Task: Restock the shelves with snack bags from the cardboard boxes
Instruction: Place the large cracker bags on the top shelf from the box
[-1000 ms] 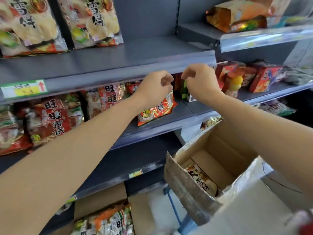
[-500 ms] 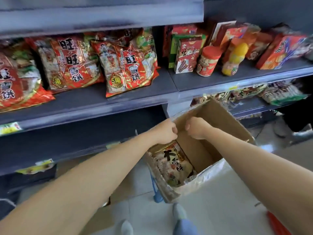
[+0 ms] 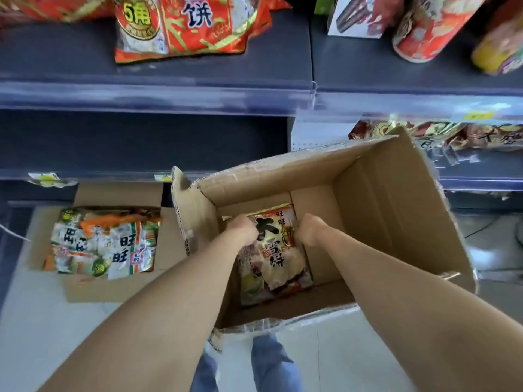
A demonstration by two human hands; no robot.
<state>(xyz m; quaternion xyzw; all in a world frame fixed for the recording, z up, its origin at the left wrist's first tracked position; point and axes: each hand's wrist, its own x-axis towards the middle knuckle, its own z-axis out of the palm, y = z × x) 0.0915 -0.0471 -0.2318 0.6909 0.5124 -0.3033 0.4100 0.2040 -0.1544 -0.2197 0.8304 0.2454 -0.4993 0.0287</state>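
An open cardboard box (image 3: 396,210) stands on the floor in front of me. At its bottom lies a beige and red snack bag (image 3: 276,256) with black characters. My left hand (image 3: 242,232) is closed on the bag's upper left corner. At the upper right corner my right hand (image 3: 310,230) grips the same bag. The dark blue shelf (image 3: 158,94) runs across the top, with a red snack bag (image 3: 192,26) standing on it.
A flattened cardboard piece (image 3: 113,287) on the floor at left carries several green and white snack bags (image 3: 104,241). Red canisters (image 3: 430,26) and a box stand on the right shelf. More bags (image 3: 467,134) fill the lower right shelf. My legs (image 3: 266,363) are below the box.
Both hands came down from the upper shelf edge into the box and closed on the snack bag. My view tilted down toward the floor.
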